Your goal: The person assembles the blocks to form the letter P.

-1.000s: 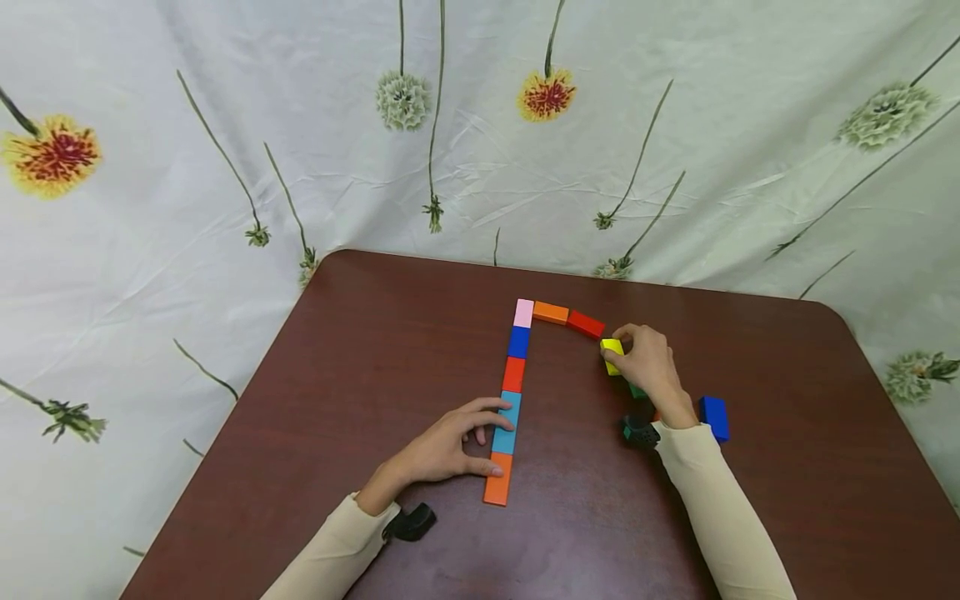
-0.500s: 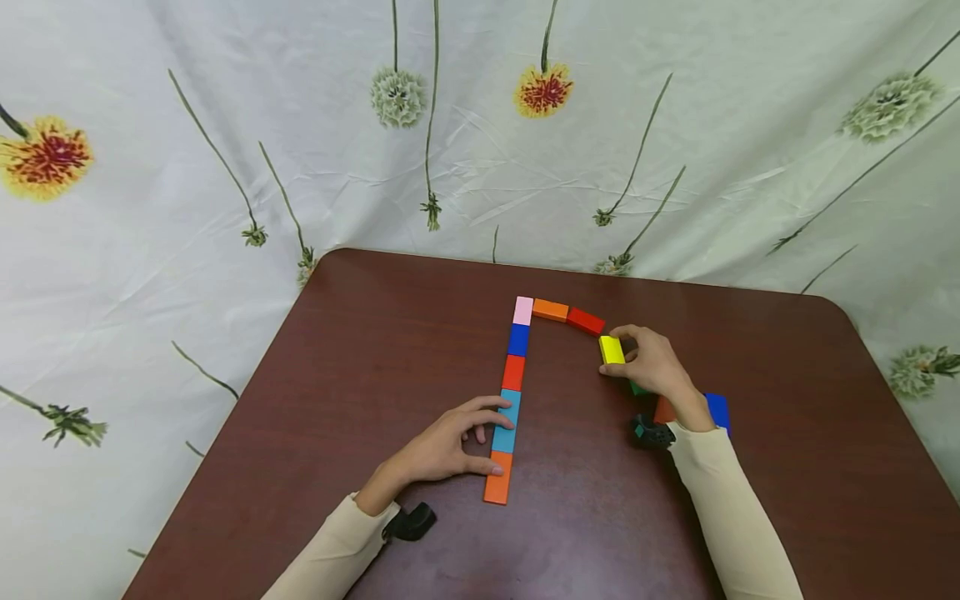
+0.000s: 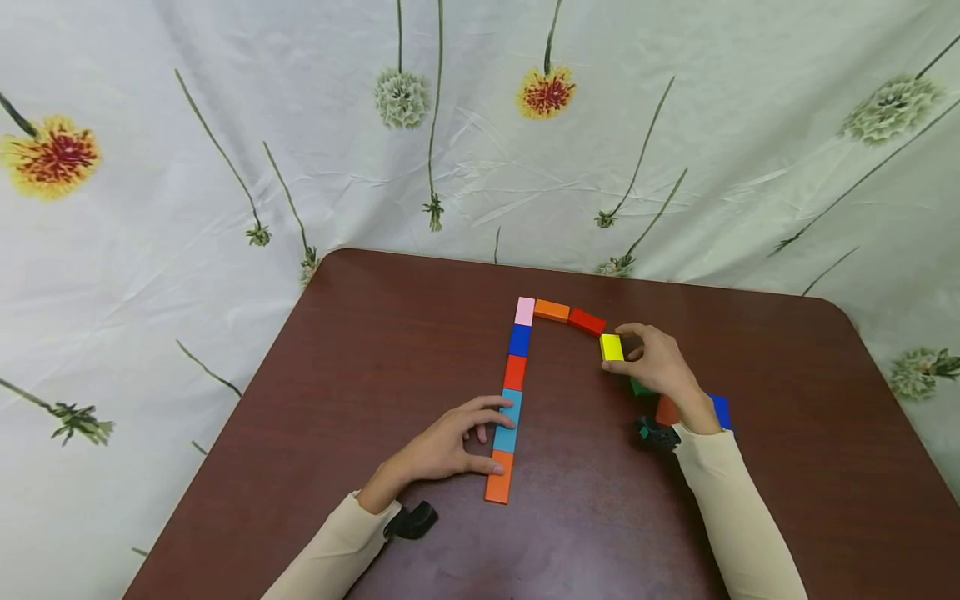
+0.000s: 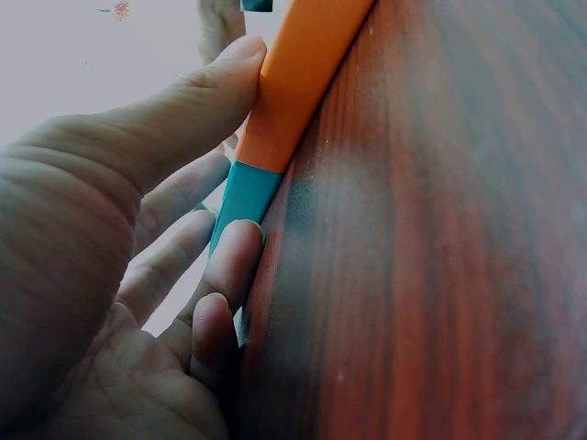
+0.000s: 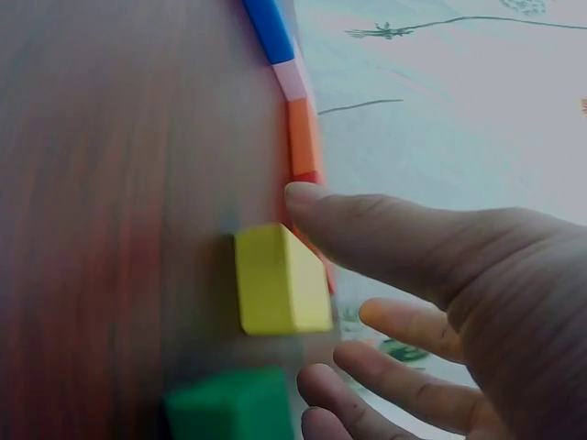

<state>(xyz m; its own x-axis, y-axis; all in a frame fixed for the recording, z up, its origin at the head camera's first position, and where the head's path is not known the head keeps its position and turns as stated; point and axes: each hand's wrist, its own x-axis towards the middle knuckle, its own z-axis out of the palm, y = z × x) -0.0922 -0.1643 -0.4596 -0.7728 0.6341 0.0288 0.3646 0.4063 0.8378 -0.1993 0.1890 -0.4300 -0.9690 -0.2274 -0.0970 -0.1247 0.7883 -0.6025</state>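
Note:
In the head view my left hand [image 3: 446,442] rests along a straight row of flat blocks, fingertips over the light blue stretch [image 3: 506,429] and thumb at the orange block [image 3: 498,487]. The left wrist view shows that thumb against the orange block's [image 4: 298,82] edge. My right hand [image 3: 658,362] is spread around a yellow block [image 3: 612,347], thumb on the near side and index finger on the far side. From the right wrist, the yellow block [image 5: 280,280] appears to stand free between thumb and fingers. A green block [image 3: 641,387] sits partly hidden beneath the right hand.
A red block [image 3: 515,372], a dark blue one [image 3: 520,340] and a pink one [image 3: 525,311] continue the row. Orange [image 3: 552,311] and red [image 3: 587,321] blocks curve right from the pink one. Orange-red [image 3: 666,410] and blue [image 3: 721,412] blocks lie by the right wrist.
My right thumb has shifted from the top of the yellow block to its near side. The right wrist has drifted slightly rightward. My left hand stays put.

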